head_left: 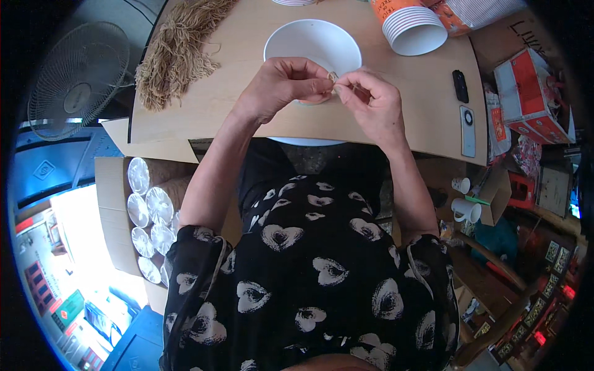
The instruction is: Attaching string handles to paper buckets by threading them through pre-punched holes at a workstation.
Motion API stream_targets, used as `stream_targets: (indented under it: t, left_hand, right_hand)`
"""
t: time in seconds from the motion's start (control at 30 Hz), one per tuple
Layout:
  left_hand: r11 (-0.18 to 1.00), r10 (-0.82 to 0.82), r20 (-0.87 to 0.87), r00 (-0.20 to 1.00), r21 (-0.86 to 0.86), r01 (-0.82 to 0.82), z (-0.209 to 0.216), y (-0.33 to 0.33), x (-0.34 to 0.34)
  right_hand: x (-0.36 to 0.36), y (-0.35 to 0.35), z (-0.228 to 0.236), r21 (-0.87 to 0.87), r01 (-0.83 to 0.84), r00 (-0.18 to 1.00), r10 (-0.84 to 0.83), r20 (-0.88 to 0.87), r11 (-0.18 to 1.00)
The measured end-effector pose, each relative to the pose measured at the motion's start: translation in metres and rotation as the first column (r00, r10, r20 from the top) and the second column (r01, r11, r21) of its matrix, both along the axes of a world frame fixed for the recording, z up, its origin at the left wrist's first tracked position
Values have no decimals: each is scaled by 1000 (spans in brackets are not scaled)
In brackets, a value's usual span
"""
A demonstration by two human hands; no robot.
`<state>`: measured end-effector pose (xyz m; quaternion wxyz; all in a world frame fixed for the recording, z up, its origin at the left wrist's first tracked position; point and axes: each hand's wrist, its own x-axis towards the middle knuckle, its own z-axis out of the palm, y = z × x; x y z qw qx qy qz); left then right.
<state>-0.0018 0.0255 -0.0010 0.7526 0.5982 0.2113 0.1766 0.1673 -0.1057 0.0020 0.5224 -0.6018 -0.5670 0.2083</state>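
Observation:
Over the near side of a white paper bucket [291, 46], both my hands are raised and close together. A short piece of tan string [333, 76] runs between the fingertips, looped at the top. My left hand [281, 88] pinches it between thumb and fingers. From the other side my right hand [374, 99] pinches it with thumb and forefinger. The bucket's white inside faces up, and my hands hide part of its near rim. A large bundle of tan strings [176, 59] lies at the table's left.
A stack of orange and white paper buckets [414, 29] lies on its side at the back right of the table [421, 105]. Near the right edge are a black object [460, 86] and a white-and-silver device [468, 131]. A fan [78, 96] stands left, above a carton [114, 210] of wrapped cup stacks.

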Motion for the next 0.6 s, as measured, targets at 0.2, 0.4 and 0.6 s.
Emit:
stream_targets:
  t: [0.2,0.4,0.6]
  left_hand:
    - [999,31,15,999,34,-32,0,-4,0]
    - [998,23,15,1000,65,-23,2,-5,0]
    - [997,19,32,999,71,-21,-1,-6,-1]
  right_hand:
    - [-3,-4,6,-97,-48,993,37,-111,994]
    - [1,-2,8,-217,-97,959,33,-281,971]
    - [3,0,5,-201,-76,967,23,-255,977]
